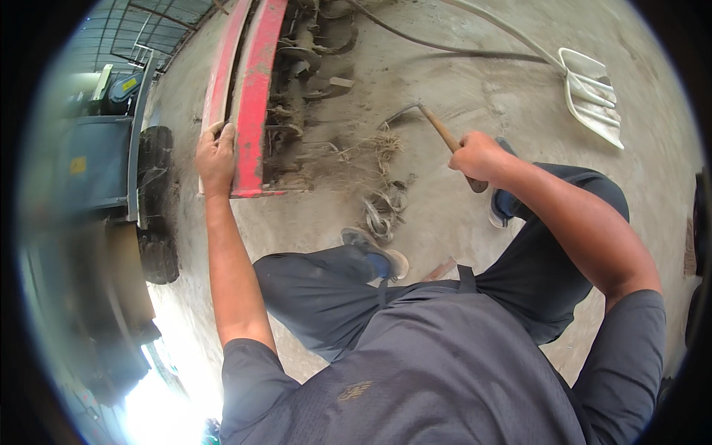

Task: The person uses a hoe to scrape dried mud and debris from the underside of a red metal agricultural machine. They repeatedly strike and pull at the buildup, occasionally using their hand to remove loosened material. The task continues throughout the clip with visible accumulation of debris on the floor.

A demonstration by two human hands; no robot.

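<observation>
My left hand (pixel 216 156) grips the edge of a red metal housing (pixel 253 111) of a machine with a bladed rotor. Dirt and dry roots cling to the curved metal blades (pixel 300 55) along its open side. In my right hand (pixel 479 153) is the wooden handle of a small sickle-like hand tool (pixel 442 129). Its thin bent metal end points towards the machine, over the floor near a clump of dry roots (pixel 387 146). Nearer my feet lies a heap of tangled strips and debris (pixel 382 214).
A white plastic shovel (pixel 592 97) lies on the concrete floor at the upper right, with a dark hose or cable (pixel 423 41) near it. Grey machinery (pixel 94 161) with dark wheels (pixel 156 172) stands at the left. A flat reddish piece (pixel 440 269) lies between my legs.
</observation>
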